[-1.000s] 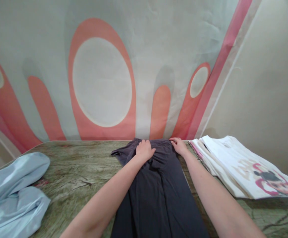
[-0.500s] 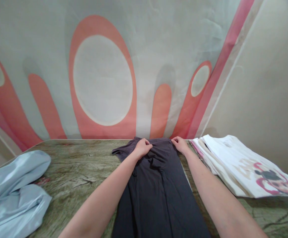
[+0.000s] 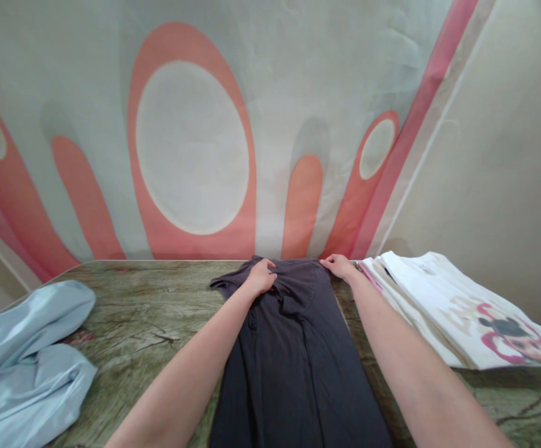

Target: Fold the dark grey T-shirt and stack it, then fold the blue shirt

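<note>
A dark grey garment (image 3: 298,348) lies lengthwise on the green wood-grain table (image 3: 158,323), its far end near the wall. My left hand (image 3: 261,275) is closed, pinching the cloth at the far end's middle-left. At the far right corner my right hand (image 3: 340,266) pinches the garment's edge with curled fingers. A bunched flap of the garment (image 3: 226,287) sticks out to the left of my left hand.
A stack of folded white shirts (image 3: 457,311) with a cartoon print lies at the right, touching the garment's far corner. A crumpled pale blue shiny cloth (image 3: 23,354) sits at the table's left edge. A wall hanging with orange shapes (image 3: 191,143) rises right behind the table.
My left hand went from lying on the cloth to pinching it and slid slightly left and away. The far end of the garment now lies flatter, with fewer folds.
</note>
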Available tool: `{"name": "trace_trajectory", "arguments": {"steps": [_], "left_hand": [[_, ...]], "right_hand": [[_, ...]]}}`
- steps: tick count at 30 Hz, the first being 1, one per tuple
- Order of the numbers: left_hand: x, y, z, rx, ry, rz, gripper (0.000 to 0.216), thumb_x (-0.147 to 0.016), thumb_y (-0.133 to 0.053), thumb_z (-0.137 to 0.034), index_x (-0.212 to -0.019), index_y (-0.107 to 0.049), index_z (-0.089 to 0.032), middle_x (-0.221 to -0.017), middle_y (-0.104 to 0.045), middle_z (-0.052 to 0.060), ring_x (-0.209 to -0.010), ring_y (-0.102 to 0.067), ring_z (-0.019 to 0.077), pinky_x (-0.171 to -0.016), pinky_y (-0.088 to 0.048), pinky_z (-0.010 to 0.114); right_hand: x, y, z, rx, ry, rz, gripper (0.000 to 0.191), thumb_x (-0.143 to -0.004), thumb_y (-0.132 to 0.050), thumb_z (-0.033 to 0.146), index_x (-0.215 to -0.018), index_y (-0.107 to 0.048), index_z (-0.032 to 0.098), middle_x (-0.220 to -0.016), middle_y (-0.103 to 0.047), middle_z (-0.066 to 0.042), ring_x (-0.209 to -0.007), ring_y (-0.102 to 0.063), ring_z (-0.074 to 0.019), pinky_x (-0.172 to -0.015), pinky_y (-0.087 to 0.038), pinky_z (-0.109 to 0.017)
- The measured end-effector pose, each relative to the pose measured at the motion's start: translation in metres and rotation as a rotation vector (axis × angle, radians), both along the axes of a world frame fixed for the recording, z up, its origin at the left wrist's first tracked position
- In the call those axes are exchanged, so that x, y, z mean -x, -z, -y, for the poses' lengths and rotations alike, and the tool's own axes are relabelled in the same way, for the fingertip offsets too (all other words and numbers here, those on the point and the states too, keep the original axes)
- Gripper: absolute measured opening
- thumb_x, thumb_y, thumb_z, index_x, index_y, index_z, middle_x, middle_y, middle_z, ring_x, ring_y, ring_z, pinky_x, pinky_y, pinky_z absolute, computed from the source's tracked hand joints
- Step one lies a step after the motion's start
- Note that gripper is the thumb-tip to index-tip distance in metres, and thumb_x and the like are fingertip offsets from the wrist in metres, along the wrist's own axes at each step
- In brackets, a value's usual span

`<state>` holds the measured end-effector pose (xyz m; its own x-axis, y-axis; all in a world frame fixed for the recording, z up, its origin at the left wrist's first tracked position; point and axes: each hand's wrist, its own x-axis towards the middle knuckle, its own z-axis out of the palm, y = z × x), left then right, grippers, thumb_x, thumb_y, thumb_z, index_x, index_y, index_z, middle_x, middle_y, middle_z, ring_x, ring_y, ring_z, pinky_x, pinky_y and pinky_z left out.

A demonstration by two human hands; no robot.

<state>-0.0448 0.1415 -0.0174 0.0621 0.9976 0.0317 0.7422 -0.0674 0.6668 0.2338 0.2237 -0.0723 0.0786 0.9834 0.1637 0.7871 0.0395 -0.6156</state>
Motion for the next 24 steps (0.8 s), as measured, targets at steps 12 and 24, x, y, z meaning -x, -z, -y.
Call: {"name": "trace_trajectory", "arguments": {"steps": [12, 24], "left_hand": [[0.003, -0.008, 0.004, -0.053, 0.049, -0.167, 0.040, -0.070, -0.065, -0.021, -0.105, -0.051, -0.012, -0.094, -0.063, 0.010, -0.093, -0.059, 0.0219, -0.083, -0.042, 0.028], [0.000, -0.003, 0.002, 0.060, 0.033, 0.021, 0.035, -0.079, -0.054, -0.018, -0.112, -0.044, -0.016, -0.093, -0.061, 0.005, -0.050, -0.060, 0.0084, -0.048, -0.047, 0.018]], "right_hand": [[0.006, 0.001, 0.004, -0.096, 0.074, 0.085, 0.021, -0.076, -0.056, 0.033, -0.082, -0.066, 0.016, -0.088, -0.067, -0.008, -0.082, -0.060, -0.0185, -0.074, -0.044, -0.027], [0.046, -0.013, 0.071, -0.211, -0.220, 0.275, 0.051, -0.088, -0.035, 0.034, -0.132, -0.039, 0.009, -0.138, -0.037, -0.013, -0.128, -0.032, -0.0195, -0.106, -0.024, -0.032]]}}
